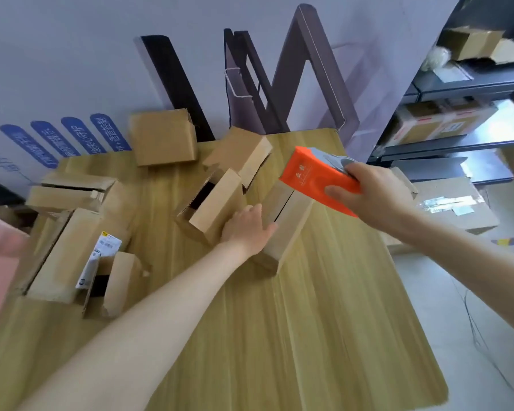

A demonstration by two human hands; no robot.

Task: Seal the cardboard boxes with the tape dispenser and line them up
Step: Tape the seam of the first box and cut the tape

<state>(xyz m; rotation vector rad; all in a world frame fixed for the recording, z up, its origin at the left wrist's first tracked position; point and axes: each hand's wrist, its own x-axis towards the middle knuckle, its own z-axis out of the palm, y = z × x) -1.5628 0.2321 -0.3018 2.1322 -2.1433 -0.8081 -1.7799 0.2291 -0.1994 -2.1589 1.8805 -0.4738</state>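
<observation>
L hand lies palm-down on the small brown cardboard box at mid-table. Fingers look fairly straight, pressing the near-left flap down, not gripping. R hand is clamped round the orange block-shaped tape dispenser w/ a grey upper end, thumb across the orange face and the other fingers behind. Dispenser is tilted, its low edge at the box's far end, over the dark slit btwn the two top flaps. Touching or just above, can't tell. No tape on the seam yet.

Handling, my guess: the box is light, thin corrugated, prob. empty. It'll slide on the smooth light-wood table, and the flaps will dent if pushed hard. Best hold is a flat palm on top beside the seam, clear of the tape path. Dispenser looks stiff and is easy to grip at its back end.

Around: more brown boxes, most w/ flaps open, lie scattered left and behind, not lined up. One carries a white label. Dark metal shelving w/ cartons stands to the right.
</observation>
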